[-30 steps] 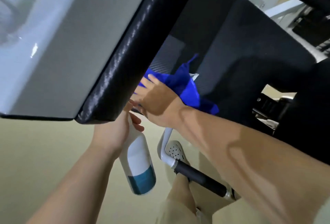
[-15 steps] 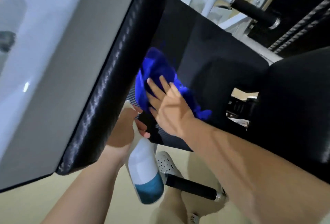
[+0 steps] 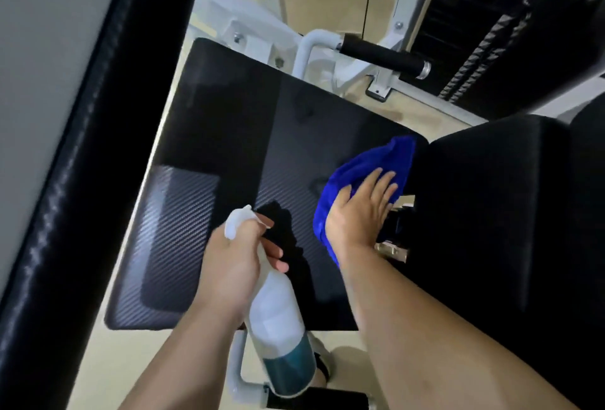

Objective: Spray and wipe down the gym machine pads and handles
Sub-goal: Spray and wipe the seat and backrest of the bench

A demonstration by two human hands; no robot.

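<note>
Seat pad (image 3: 262, 154) | frame centre, black, judged firm, slick once sprayed | blue cloth (image 3: 370, 167) soft, light, at pad's right edge, best worked under flat palm | right hand (image 3: 363, 213) presses it, fingers spread | left hand (image 3: 235, 265) curled round spray bottle (image 3: 278, 318) neck

A bunched blue cloth (image 3: 366, 164) lies against the right edge of the black, weave-textured seat pad (image 3: 245, 148), pressed flat under the right hand (image 3: 363, 213). A white spray bottle (image 3: 278, 314), with blue liquid low in its base, tilts nozzle-first over the pad's near half, gripped by the left hand (image 3: 232, 265). A black-gripped handle (image 3: 383, 56) juts out beyond the pad's far edge.
</note>
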